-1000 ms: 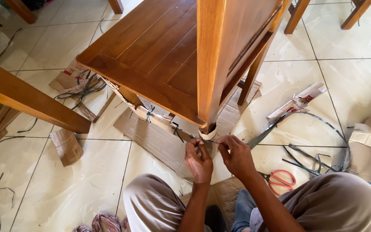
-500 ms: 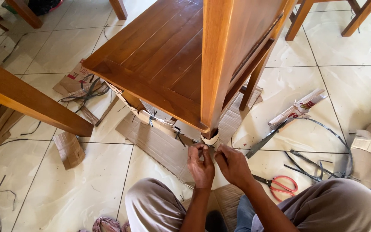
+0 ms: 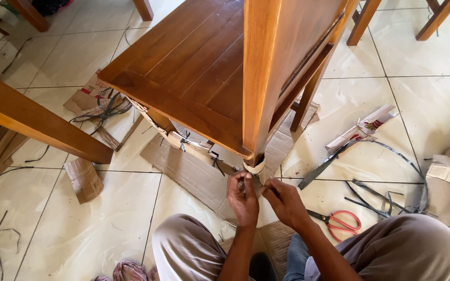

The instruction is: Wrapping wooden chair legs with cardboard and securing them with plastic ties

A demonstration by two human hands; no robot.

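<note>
Both hands are closed in pinches on a thin dark strap (image 3: 252,179) at the foot of the wooden chair (image 3: 209,78), left hand (image 3: 243,198) beside right hand (image 3: 283,200). Cardboard wrapping (image 3: 254,167) is already seated round the leg; the tie appears unfinished. Compared with half a second ago, the hands are drawn slightly closer together.

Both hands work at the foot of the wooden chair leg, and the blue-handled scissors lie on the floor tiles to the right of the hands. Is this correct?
Not quite: the scissors have red handles, not blue, as the head view shows. The rest holds: the left hand and right hand are both at the foot of the wooden chair leg, and the scissors lie on the floor tiles to the right of the hands.
</note>
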